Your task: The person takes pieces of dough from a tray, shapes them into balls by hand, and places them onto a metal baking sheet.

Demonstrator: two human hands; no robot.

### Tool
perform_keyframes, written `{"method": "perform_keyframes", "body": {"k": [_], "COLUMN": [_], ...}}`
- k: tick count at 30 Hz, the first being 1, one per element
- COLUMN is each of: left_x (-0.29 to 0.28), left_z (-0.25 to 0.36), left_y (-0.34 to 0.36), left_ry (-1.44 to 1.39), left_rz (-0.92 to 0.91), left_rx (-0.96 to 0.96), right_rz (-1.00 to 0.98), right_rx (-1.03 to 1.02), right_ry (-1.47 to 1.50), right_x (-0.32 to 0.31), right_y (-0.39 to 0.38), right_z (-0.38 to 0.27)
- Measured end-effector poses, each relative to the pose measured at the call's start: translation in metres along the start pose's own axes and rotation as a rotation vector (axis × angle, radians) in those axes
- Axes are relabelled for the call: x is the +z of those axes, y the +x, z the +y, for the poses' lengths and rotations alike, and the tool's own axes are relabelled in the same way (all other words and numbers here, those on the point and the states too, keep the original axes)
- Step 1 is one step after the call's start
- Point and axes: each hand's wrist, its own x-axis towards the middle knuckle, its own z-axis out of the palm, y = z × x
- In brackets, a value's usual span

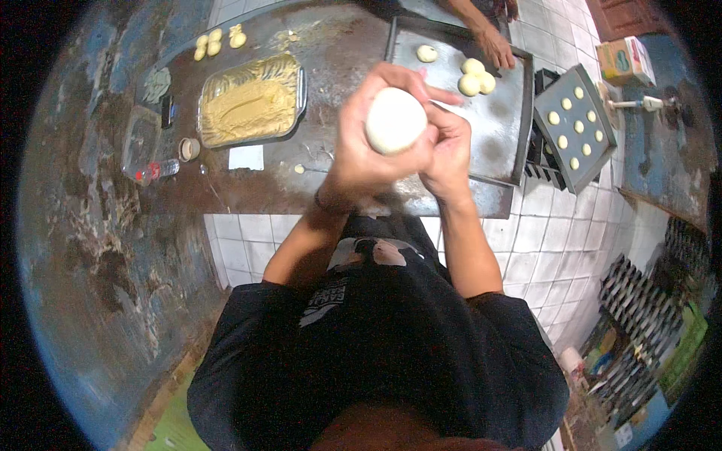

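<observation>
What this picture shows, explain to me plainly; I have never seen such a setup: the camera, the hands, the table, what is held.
There is no machine here. A person wears a wide fisheye camera on their head, looking down, so edges bend and the corners go dark. Picture left is the person's left.

The left hand curls around a pale, dough-like ball; the right hand is close against it, though its exact grip is hard to tell.

On the worn table, to the left, sits a clear dish of yellow paste. To the right is a large metal tray with smaller pale balls; another person's hand reaches over it. Farther right, a tilted tray carries more.
</observation>
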Motion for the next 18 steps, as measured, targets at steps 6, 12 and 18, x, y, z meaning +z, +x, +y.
{"method": "perform_keyframes", "body": {"k": [6,12,18], "left_x": [0.003,0.019,0.068], "left_z": [-0.015,-0.107,-0.201], "left_y": [-0.002,-0.001,-0.006], "left_ry": [-0.053,0.383,0.480], "left_rz": [0.013,-0.261,-0.565], "left_rx": [-0.253,-0.317,-0.353], "right_rz": [-0.088,0.204,0.381], "right_rx": [-0.027,0.114,0.216], "right_ry": [-0.346,-0.658,-0.735], "right_x": [-0.030,-0.093,-0.189], "right_y": [-0.008,-0.036,-0.058], "right_z": [-0.022,-0.049,-0.013]}}
